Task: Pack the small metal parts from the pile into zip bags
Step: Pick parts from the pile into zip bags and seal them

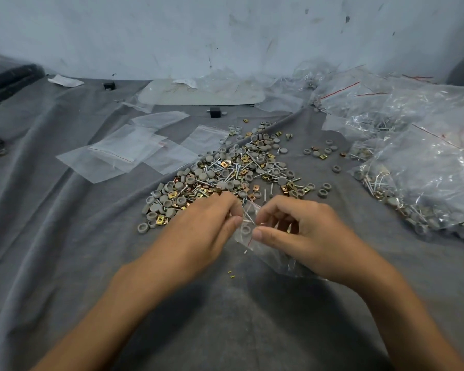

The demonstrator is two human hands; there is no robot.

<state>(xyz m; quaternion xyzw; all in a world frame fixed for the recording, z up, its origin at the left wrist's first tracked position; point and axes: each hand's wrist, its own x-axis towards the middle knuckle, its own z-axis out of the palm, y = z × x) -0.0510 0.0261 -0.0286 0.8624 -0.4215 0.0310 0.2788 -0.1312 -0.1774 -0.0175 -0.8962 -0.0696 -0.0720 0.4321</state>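
Left hand [212, 223]: fingers curled, pinching at the mouth of the zip bag [248, 231]; apparently on the lip, though a screw between the fingertips cannot be ruled out.
Right hand [306, 231]: thumb and forefinger pinch the opposite lip; the bag's body trails under the palm.
Task item: the pile [225, 172] lies on the cloth-covered surface [65, 236], just beyond both hands; a few parts show inside the bag.
Step in hand: filling. Hold the mouth wide and tilted up; feed screws head-first so the points spare the film.
Surroundings: empty bags [123, 151] left of the pile, filled bags [426, 162] right, black block [214, 112] behind.
Obstruction: stray bits [232, 275] lie between the wrists; nothing blocks the pile.
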